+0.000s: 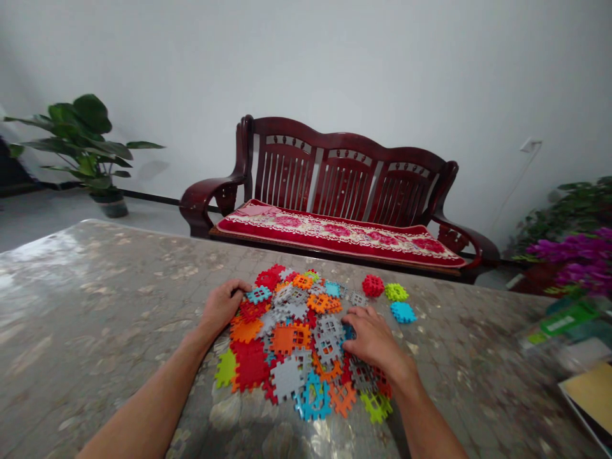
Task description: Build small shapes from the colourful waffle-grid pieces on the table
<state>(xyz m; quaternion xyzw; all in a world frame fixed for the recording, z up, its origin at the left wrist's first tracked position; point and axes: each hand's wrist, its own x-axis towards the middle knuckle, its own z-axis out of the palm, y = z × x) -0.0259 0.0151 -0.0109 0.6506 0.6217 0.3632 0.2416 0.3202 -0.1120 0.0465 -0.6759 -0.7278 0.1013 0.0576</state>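
Note:
Notched flat plastic pieces in red, orange, grey, blue and green lie in a loose pile (287,338) on the table. At the pile's upper left, my left hand (225,304) has its fingertips at a small blue windowed piece (259,294); its fingers are bent, and whether they grip it is unclear. Over the right side of the pile rests my right hand (369,335), its fingers bent around a dark blue piece (349,331) partly hidden beneath them. Beyond this hand sit a red cluster (373,285), a green one (396,292) and a blue one (403,312).
The table (119,299) has a patterned, shiny cover. Behind it stands a wooden bench (342,185) with a red floral cushion. Purple flowers (581,258), a green-labelled clear box (568,320) and a tan item (590,392) are at the right. A potted plant (90,146) stands back left.

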